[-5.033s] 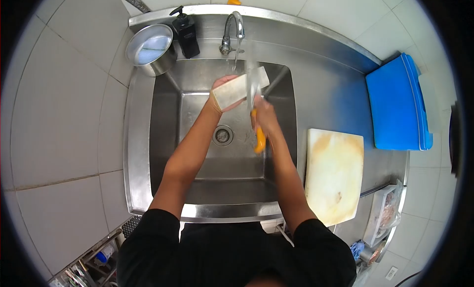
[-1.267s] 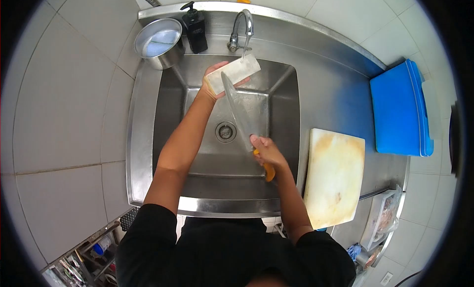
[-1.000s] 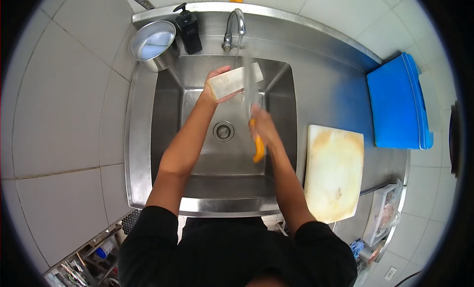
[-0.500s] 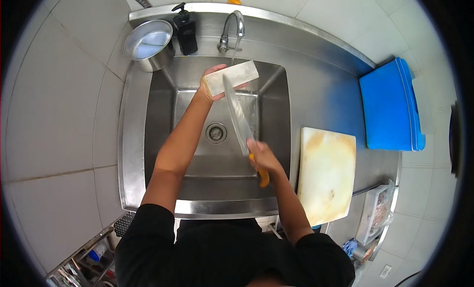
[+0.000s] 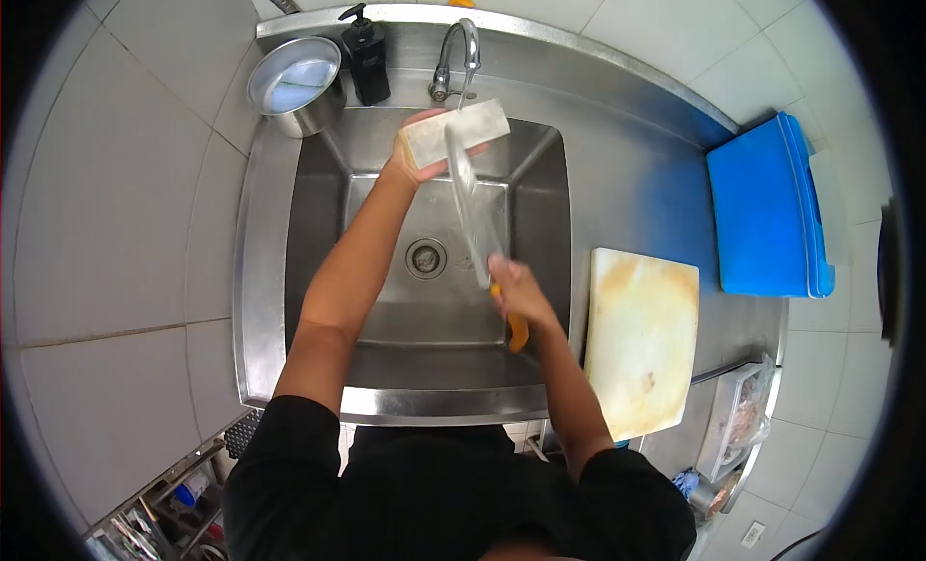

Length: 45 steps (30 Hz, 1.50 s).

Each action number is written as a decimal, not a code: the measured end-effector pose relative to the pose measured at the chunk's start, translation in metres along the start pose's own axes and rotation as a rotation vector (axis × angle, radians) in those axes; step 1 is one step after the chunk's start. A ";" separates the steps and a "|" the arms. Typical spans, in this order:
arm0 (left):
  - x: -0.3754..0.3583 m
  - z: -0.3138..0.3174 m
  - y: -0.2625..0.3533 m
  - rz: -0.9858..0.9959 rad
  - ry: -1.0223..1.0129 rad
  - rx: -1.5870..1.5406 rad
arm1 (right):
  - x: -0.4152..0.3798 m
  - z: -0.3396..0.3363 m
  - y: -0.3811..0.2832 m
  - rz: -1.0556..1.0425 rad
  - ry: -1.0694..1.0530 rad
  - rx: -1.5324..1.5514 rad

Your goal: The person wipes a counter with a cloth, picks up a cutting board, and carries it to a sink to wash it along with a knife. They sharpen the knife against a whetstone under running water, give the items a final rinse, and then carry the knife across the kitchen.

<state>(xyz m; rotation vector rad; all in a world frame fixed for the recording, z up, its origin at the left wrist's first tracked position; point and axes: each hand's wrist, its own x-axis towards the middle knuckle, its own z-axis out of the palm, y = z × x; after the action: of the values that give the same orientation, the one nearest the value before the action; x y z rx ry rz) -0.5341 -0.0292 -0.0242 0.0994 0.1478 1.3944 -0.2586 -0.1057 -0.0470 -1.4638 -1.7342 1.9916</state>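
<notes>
Steel counter (image 5: 637, 175) with pot (image 5: 314, 119), bottle (image 5: 367, 67), board (image 5: 642, 344), box (image 5: 765, 209)

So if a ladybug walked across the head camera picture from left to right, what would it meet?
Metal pot → black pump bottle → pale block → person's right hand → cutting board → blue box.

Open sink floor (image 5: 439, 315) at six o'clock from the drain (image 5: 425, 259)
Left hand (image 5: 431, 170) and pale block (image 5: 475, 124) obstruct twelve; knife (image 5: 467, 202) crosses two; right hand (image 5: 518, 293) stands at four, left forearm (image 5: 357, 252) at nine.
</notes>
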 end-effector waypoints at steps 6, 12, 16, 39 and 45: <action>0.006 -0.043 -0.021 -0.198 -0.220 -0.095 | 0.100 -0.004 -0.101 -0.282 0.252 0.399; -0.010 0.001 0.003 -0.007 -0.065 -0.030 | 0.007 0.042 -0.030 -0.067 0.016 0.032; -0.022 -0.023 -0.012 0.002 -0.057 -0.051 | 0.023 0.020 -0.009 -0.110 0.043 -0.070; 0.014 -0.020 0.004 -0.181 -0.306 0.045 | 0.057 0.023 -0.050 -0.082 0.100 0.116; 0.002 -0.014 -0.001 -0.045 -0.027 0.085 | 0.034 0.008 -0.011 -0.079 0.092 0.022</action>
<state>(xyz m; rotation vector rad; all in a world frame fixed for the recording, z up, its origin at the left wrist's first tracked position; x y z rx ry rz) -0.5346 -0.0273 -0.0388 0.1845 0.1854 1.3411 -0.2870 -0.0862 -0.0584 -1.4329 -1.7001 1.8674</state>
